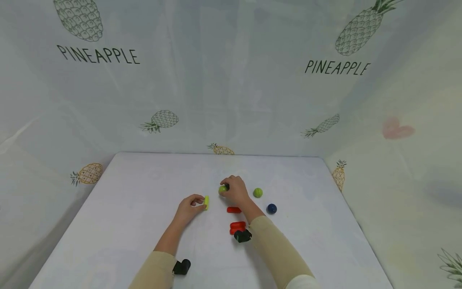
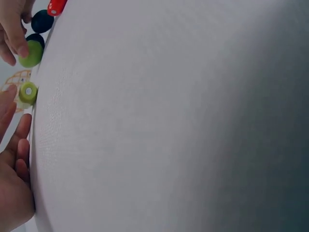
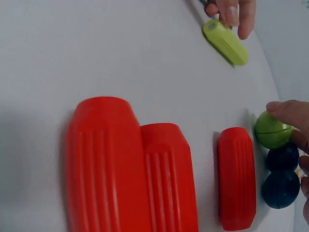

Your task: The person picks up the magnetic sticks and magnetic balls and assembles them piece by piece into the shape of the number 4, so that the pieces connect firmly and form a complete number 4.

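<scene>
My right hand grips a green ball, its thumb on the ball's side in the right wrist view. A dark blue ball shows right beside the green one, near the curled fingers. My left hand is at a yellow-green ribbed handle that has a hole in its end. The left thumb and fingertips come right up to the handle, loosely bent. In the right wrist view the left fingers hang close over this handle.
Another green ball and a dark blue ball lie right of my right hand. A red ribbed handle and two more red handles side by side lie near the right forearm. A pineapple-print curtain encloses the white table.
</scene>
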Tool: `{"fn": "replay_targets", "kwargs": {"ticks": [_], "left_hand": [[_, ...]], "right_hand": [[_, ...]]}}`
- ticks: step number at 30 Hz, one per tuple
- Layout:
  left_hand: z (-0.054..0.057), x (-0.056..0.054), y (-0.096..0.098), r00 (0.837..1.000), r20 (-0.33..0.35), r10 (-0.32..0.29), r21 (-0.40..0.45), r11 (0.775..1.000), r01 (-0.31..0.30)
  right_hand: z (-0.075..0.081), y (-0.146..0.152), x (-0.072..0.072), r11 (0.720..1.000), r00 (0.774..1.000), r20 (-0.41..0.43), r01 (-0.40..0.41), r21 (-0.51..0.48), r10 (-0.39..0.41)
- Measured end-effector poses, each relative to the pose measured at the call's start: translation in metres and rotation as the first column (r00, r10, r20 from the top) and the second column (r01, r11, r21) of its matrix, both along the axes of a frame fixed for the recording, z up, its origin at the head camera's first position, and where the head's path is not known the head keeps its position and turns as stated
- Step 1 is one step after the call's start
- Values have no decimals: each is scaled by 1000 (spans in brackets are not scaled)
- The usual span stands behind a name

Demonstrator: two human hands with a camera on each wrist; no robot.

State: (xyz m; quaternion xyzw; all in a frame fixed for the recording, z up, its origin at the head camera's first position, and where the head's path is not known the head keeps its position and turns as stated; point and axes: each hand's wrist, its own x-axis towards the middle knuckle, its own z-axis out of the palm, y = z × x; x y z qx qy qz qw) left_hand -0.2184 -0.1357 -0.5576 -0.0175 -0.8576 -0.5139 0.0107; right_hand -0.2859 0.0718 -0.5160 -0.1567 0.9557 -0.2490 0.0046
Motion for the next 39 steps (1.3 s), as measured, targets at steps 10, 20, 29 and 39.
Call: {"fn": "replay_targets", "kwargs": {"ticks": [10, 20, 29, 39], "left_hand": [[3, 0, 4, 1000, 3, 13, -20, 1000, -13], [6, 1, 5, 1000, -6, 17, -21, 1000, -17], [2, -2, 5, 1000, 6, 20, -46, 999, -20], [1, -1, 4, 1000, -21, 7, -34, 999, -7]], "right_hand": [[0, -3, -2, 998, 1000, 10, 11, 65, -12], [5, -4, -2, 998, 999, 35, 13, 63, -15], [10, -8, 0, 991, 995, 101, -8, -135, 22], [5, -16, 1, 972, 989, 146, 23, -233, 12]]}}
